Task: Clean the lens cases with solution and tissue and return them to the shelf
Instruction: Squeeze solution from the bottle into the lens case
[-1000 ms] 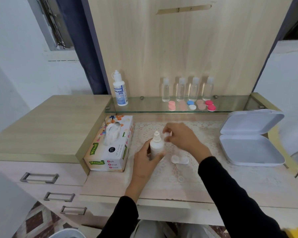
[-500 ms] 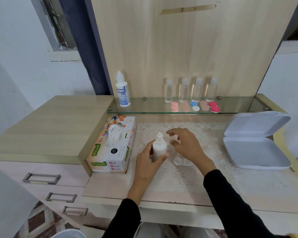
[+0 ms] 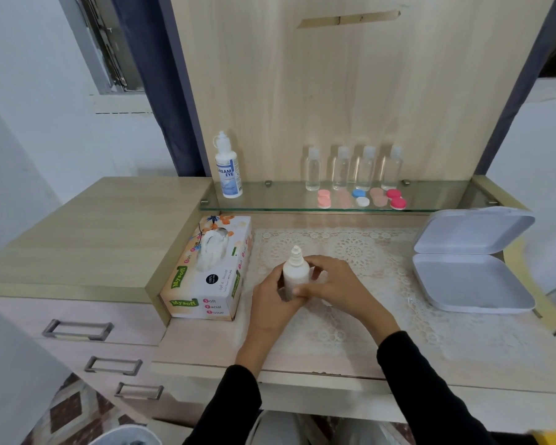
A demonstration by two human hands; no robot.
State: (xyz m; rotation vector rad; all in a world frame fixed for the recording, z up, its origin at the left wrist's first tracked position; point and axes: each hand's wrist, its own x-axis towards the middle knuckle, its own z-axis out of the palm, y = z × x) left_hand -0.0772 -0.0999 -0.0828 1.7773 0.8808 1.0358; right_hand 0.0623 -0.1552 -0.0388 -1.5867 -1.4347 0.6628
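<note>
Setting: a pale wood bench with a lace mat, against a wood back panel. All places below are given from the tissue box.

- Tissue box: at the bench's left end, a sheet standing up from its slot, likely so you can pull one without looking. It reads "Mysoft" and "Soft Facial Tissue"; the round black badge is too small to read.
- White dropper bottle: just right of the box, upright, nozzle bare, with no label showing.
- Your left hand: fingers curled round the bottle's lower body, probably to steady it.
- Your right hand: wrapped over the bottle's far side, thumb across its front, so both hands grip it.
- Glass shelf: behind and above the box.
- Solution bottle: on the shelf directly behind the box, marked "DREAM EYE".
- Four clear bottles: further right along the shelf.
- Lens cases: in a row before them, pink, tan, blue-and-white and red. Your hands hide whether a case lies on the mat.
- White hinged box: far right, lid open.
</note>
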